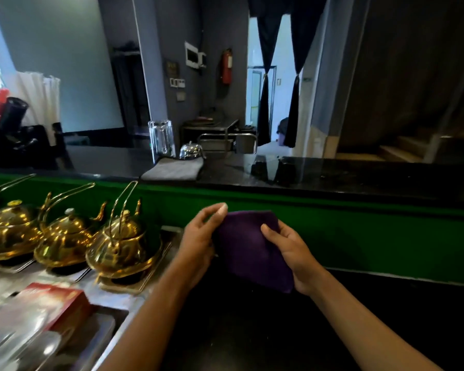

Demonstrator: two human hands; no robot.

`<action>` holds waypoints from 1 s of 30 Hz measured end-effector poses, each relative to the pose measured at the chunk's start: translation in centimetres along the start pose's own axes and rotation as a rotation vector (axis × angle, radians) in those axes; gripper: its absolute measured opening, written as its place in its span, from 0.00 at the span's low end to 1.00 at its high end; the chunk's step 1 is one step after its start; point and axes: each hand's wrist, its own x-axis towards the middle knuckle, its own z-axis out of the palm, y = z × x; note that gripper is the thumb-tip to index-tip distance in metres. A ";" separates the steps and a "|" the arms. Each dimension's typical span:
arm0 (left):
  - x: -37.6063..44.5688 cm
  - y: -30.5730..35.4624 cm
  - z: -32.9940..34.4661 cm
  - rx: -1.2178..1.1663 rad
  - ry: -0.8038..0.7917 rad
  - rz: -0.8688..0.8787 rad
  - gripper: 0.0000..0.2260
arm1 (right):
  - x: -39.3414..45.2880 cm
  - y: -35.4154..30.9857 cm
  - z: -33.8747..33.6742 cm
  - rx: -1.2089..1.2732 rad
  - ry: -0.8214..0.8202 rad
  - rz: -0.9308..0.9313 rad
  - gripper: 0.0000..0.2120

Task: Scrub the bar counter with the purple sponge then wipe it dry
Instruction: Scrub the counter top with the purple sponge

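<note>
A flat purple sponge [248, 246] is held up in front of the green counter front, between both hands. My left hand [198, 245] grips its left edge with the thumb on top. Its right side is pinched by my right hand [292, 255], thumb lying across the purple face. The black bar counter [332, 175] runs across the view above the green panel, about an arm's reach ahead. A folded grey cloth [173, 168] lies on that counter, left of centre.
Three gold teapots [121, 245] stand on trays at the left, with a red box [62, 303] and steel lids below them. On the bar counter are a clear glass jug [161, 139], a chrome bell [191, 151] and black holders [14, 135] at far left.
</note>
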 end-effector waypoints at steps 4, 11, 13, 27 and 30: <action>-0.9 -5.0 1.4 -0.113 -0.134 -0.173 0.21 | 0.5 -1.8 -0.9 -0.108 0.040 -0.106 0.10; 1.8 -4.7 2.1 0.296 -0.134 0.151 0.09 | 1.4 -3.1 -3.5 -0.616 0.211 -0.214 0.07; 3.0 -3.6 2.6 0.465 -0.129 0.197 0.06 | 2.1 -3.8 -3.8 -0.793 0.249 -0.268 0.05; 14.1 3.2 5.9 0.989 0.072 0.369 0.10 | 11.6 -11.8 -4.7 -1.092 0.393 -0.330 0.09; 16.9 4.2 6.6 0.886 0.066 0.249 0.08 | 14.2 -13.0 -4.8 -1.062 0.416 -0.310 0.14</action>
